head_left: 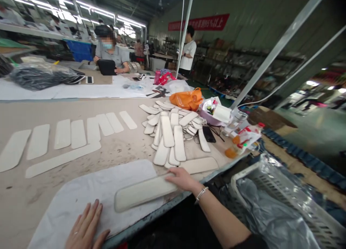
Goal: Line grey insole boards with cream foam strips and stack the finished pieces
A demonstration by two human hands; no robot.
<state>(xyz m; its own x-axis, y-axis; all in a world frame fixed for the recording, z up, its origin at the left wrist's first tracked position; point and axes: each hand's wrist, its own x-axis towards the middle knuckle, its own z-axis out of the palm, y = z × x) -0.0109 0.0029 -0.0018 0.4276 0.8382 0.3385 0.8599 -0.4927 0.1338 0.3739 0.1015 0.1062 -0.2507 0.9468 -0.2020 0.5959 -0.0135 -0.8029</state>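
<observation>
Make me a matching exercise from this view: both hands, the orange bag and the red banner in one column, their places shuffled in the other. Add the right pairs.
Column 1
1. left hand
2. right hand
3. orange bag
4. red banner

Column 2
a. just behind the heap of pale pieces
b. up on the far wall
c. at one end of a long padded strip
d. on the white sheet, fingers extended

Right pairs: 1-d, 2-c, 3-a, 4-b

Place: factory workshop
Signs: red banner (pixel 198 22), strip lights (pixel 97 9), work tbl (pixel 121 148), pcs pile (pixel 173 133), ppl at benches
</observation>
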